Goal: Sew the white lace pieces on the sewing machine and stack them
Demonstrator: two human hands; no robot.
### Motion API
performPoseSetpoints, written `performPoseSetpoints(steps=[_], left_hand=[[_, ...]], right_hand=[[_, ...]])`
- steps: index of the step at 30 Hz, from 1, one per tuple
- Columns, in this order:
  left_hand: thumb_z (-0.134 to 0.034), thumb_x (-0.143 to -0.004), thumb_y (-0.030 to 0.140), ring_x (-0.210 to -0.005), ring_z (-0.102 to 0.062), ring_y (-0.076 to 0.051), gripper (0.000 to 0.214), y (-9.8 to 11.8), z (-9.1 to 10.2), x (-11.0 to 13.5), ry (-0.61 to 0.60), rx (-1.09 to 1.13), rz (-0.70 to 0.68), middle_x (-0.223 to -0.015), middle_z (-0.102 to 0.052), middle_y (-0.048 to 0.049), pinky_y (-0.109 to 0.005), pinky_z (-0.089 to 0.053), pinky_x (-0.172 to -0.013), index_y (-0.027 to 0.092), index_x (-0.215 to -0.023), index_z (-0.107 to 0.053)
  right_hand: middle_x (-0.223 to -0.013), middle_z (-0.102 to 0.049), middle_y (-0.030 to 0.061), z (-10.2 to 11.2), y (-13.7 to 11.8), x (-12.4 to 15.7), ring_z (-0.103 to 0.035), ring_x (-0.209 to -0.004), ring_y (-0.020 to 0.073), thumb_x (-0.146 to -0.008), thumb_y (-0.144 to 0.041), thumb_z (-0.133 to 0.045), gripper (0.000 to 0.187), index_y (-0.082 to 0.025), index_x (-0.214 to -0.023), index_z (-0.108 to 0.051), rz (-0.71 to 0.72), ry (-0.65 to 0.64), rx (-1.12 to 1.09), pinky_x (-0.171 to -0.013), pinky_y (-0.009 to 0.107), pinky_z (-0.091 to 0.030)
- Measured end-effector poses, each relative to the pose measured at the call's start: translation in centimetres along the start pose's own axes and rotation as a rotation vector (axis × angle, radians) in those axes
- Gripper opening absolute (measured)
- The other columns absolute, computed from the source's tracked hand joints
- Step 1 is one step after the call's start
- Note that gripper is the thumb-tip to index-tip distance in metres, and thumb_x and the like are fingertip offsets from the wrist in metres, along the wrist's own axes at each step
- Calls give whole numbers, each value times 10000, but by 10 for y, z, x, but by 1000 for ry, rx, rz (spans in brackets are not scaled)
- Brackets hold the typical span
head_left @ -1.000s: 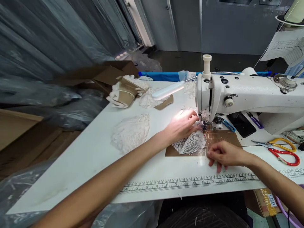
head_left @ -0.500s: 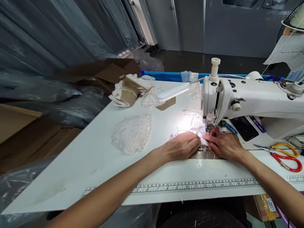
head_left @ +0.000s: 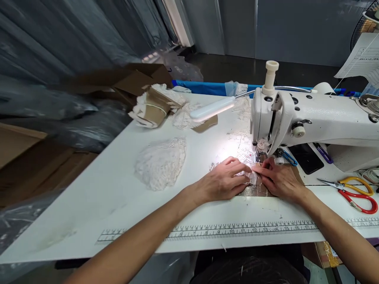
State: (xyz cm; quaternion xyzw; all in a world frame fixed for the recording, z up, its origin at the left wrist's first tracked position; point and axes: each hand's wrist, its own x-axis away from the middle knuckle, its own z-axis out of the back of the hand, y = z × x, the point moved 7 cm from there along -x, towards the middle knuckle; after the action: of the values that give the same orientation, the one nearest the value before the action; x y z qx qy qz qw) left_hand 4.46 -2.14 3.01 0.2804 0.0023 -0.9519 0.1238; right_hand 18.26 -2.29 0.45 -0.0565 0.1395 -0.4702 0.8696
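Note:
A piece of white lace fabric point(head_left: 251, 178) lies at the presser foot point(head_left: 259, 157) of a white sewing machine point(head_left: 296, 116). My left hand point(head_left: 227, 179) is closed on its left side, fingers bent over the lace and the fingertips partly hidden. From the right, my right hand point(head_left: 280, 179) pinches the edge of the lace between thumb and forefinger, just in front of the foot. Both hands rest close together over the metallic needle plate point(head_left: 256, 192). A lamp lights more lace beyond the left hand.
A gathered lace piece point(head_left: 162, 163) lies on the white table point(head_left: 118, 205). Behind it sit a tied lace bundle point(head_left: 154, 108) and the lamp point(head_left: 213, 108). To the right are scissors point(head_left: 353, 191), a phone point(head_left: 306, 158) and a purple tool point(head_left: 323, 153). A printed ruler point(head_left: 231, 232) runs along the front.
The view has shifted slightly. My left hand has lifted its knuckles and drawn a little left, fingers more apart. My right hand stays almost in place by the foot.

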Motion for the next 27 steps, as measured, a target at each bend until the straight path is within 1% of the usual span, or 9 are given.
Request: performPoseSetpoints(steps=[2,4,7,9,14,17,22,24,27], left_hand=[[-482,-943,118,-714,-608,-128,138,3,0,0,24,39,-24,-895,-699,-29,-299,-499,-672,173,-912,-605],[-492,-955,142,-690,-614,-127,132,1,0,0,51,78,10,-861,-707,-31,-291,-505,-638,162,-905,-613],[-495,-968,172,-719,-647,-134,150,-5,2,-1,84,151,99,-849,-714,-39,-288,-532,-643,154,-890,-622],[-487,-977,187,-739,-662,-132,173,-7,3,-1,92,196,156,-842,-715,-37,-277,-549,-655,154,-882,-628],[-511,-962,195,-775,-678,-128,168,-12,5,1,141,253,246,-874,-715,-52,-237,-574,-647,149,-866,-641],[-528,-949,193,-789,-684,-128,152,-14,4,3,151,281,271,-930,-711,-74,-235,-588,-662,143,-888,-657],[-532,-940,173,-784,-681,-122,151,-18,6,5,203,299,322,-940,-704,-75,-231,-587,-654,139,-874,-663],[-529,-947,181,-793,-682,-123,154,-17,7,5,203,298,309,-944,-703,-74,-232,-586,-653,141,-884,-665],[-517,-966,194,-806,-682,-135,164,-10,6,2,174,252,227,-942,-707,-73,-255,-581,-662,142,-904,-661]], right_hand=[[-1055,-636,81,3,7,3,-553,-678,152,-938,-227,-476,358,-249,-1252,-646,-29,45,-102,-568,252,-396],[-988,-662,62,7,11,7,-578,-685,152,-928,-204,-452,338,-229,-1174,-682,-37,97,-232,-605,256,-437],[-891,-680,49,14,6,10,-624,-769,171,-877,-164,-450,298,-191,-1003,-719,31,163,-390,-697,277,-485],[-885,-677,54,16,-3,12,-627,-798,174,-853,-153,-463,287,-179,-963,-726,106,158,-431,-738,288,-494],[-961,-618,93,10,-22,13,-587,-836,190,-841,-145,-487,355,-199,-1096,-728,198,59,-293,-715,304,-484],[-979,-597,96,6,-22,13,-575,-850,190,-843,-140,-495,358,-206,-1110,-725,193,9,-257,-728,311,-482],[-977,-589,80,5,-19,12,-567,-838,177,-861,-149,-485,351,-229,-1103,-727,191,-3,-268,-725,304,-480],[-978,-591,79,5,-19,12,-570,-843,179,-863,-153,-485,353,-233,-1108,-726,187,-7,-268,-730,306,-484],[-973,-593,86,6,-20,12,-576,-842,185,-867,-160,-478,348,-221,-1098,-731,187,2,-269,-722,313,-491]])
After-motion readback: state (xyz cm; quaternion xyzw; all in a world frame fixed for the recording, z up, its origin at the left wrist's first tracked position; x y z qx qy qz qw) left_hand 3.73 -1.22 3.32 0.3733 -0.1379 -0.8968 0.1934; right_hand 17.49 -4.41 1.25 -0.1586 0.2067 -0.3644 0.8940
